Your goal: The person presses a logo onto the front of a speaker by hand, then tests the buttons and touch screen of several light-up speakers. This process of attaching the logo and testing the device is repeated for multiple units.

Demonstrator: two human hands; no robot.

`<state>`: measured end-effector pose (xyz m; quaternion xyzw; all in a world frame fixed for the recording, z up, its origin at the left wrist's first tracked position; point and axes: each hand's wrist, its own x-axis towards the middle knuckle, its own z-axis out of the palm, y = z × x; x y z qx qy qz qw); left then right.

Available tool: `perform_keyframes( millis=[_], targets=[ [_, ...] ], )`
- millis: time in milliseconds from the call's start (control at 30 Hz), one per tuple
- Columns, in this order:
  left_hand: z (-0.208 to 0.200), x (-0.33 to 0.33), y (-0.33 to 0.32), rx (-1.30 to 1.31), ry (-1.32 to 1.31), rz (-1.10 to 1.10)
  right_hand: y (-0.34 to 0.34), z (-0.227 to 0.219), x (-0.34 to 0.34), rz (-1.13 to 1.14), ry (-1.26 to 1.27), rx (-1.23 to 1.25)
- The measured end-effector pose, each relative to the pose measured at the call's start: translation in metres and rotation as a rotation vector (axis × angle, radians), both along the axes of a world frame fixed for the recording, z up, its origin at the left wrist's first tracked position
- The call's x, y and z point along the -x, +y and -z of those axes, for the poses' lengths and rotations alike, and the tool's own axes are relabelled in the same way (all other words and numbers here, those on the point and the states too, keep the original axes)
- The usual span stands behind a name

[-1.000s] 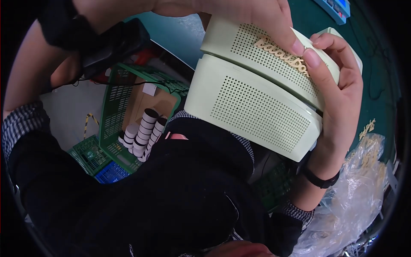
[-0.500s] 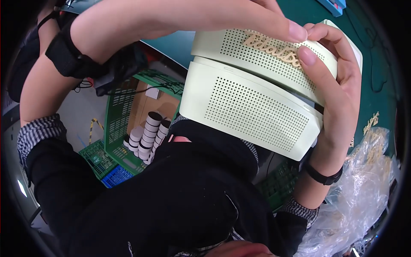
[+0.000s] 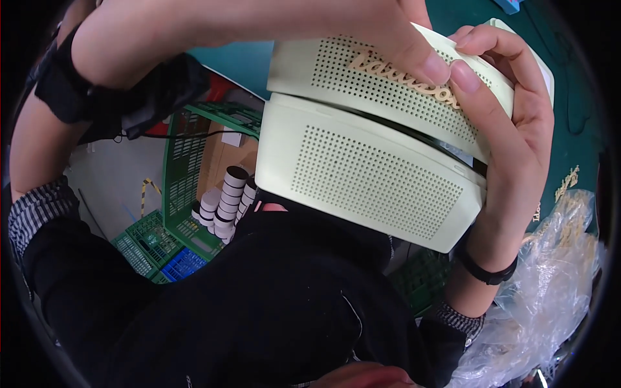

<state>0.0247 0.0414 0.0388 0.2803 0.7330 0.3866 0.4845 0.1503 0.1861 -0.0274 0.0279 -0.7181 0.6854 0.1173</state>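
Two pale green perforated casings lie one against the other in front of me, an upper casing (image 3: 301, 77) and a lower casing (image 3: 375, 174), with a narrow dark gap between them. A gold script badge (image 3: 383, 74) lies across the holes of the upper casing. My left hand (image 3: 394, 39) reaches over from the top, its thumb pressed on the badge; its other fingers are mostly hidden. At the badge's right end, my right hand (image 3: 517, 123) presses with its thumb, fingers curled round the upper casing's right end. The thumb tips nearly meet.
A green crate (image 3: 181, 155) on the left holds stacked white-and-dark cylinders (image 3: 229, 194), beside a blue crate (image 3: 184, 264). On the green table (image 3: 576, 90) at the right lie loose gold badges (image 3: 566, 183) and a crumpled clear plastic bag (image 3: 543, 284).
My left thumb has moved down and left onto the badge's letters, covering more of them. Both casings appear slightly farther left in view. My right hand keeps its hold.
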Motion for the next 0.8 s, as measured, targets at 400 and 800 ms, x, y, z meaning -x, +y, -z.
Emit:
perform_keyframes(
  millis=[400,800],
  targets=[
    [0.068,-0.036,-0.086,-0.642,0.793,-0.219,0.008,-0.036,0.002,-0.252,0.098,-0.778],
    [0.073,-0.042,-0.093,-0.662,0.838,-0.33,-0.034,-0.088,0.023,-0.183,-0.178,-1.012]
  ],
)
